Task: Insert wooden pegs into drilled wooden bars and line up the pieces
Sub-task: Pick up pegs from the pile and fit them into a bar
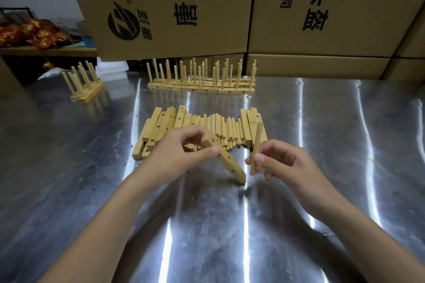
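Observation:
My left hand [181,151] grips a drilled wooden bar [230,164] at its upper end. The bar slants down to the right and its lower end touches the metal table [69,179]. My right hand [282,163] pinches a wooden peg [256,147] between thumb and fingers and holds it nearly upright, just right of the bar's low end. Behind both hands lies a pile of loose pegs [220,128], with loose drilled bars on its left [158,131] and on its right [251,122].
A row of finished bars with upright pegs [202,82] stands at the table's far edge. A smaller pegged group [85,85] stands at the far left. Big cardboard boxes [174,7] wall off the back. Shiny wrapped goods [32,32] lie on a shelf at left.

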